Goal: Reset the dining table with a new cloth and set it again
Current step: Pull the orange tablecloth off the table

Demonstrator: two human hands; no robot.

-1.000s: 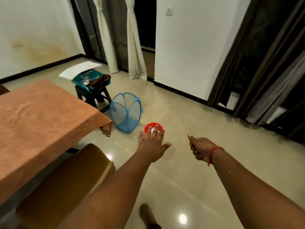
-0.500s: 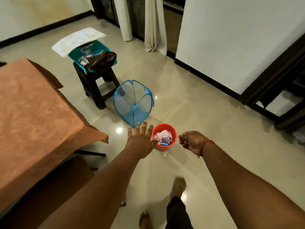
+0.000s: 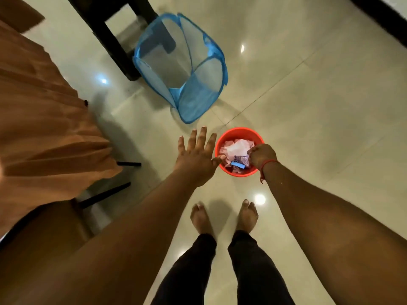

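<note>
over the floor: my right hand point(image 3: 262, 155) clenched above red bin point(image 3: 222, 144), contents unclear
left hand point(image 3: 197, 156): fingers spread, released
step: binning table scraps, i judge
next: release over bin

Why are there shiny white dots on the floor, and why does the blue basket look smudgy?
Head view: the dots are ceiling lights glaring off the glossy floor, one beside the right foot. The blue mesh hamper and dark stool are smeared by camera motion; the wide lens stretches the forearms.
</note>
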